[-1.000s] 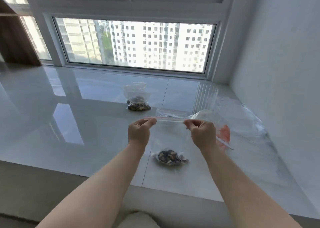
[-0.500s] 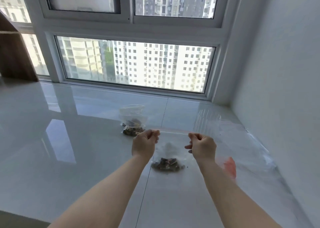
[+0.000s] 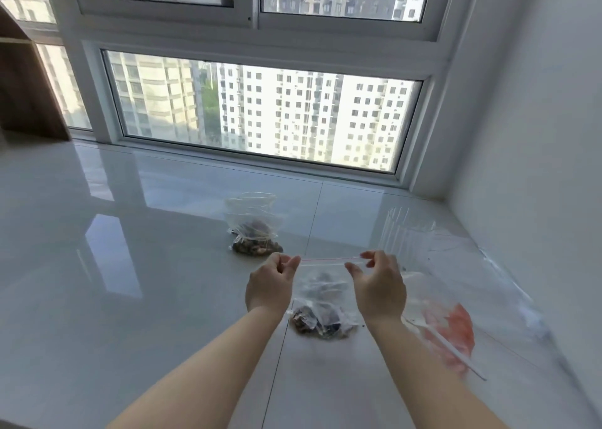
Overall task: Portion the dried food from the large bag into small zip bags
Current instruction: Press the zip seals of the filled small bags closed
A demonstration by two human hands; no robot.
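A small clear zip bag (image 3: 321, 301) with dark dried food at its bottom hangs between my hands, its lower end touching the white sill. My left hand (image 3: 272, 285) pinches the left end of its red-lined zip strip. My right hand (image 3: 379, 287) pinches the right end. A second small zip bag (image 3: 254, 230) with dried food stands farther back, near the window. The large clear bag (image 3: 456, 298) with a red patch lies flat to the right of my hands, looking nearly empty.
The glossy white tiled sill (image 3: 146, 282) stretches wide to the left. A window (image 3: 260, 112) closes the far side and a white wall (image 3: 537, 135) the right. A wooden panel (image 3: 22, 86) stands at the far left.
The view tilted up and the sill's front edge left the frame. My hands lowered the small bag from above the sill until its filled bottom rests on the tiles; both still pinch the zip strip.
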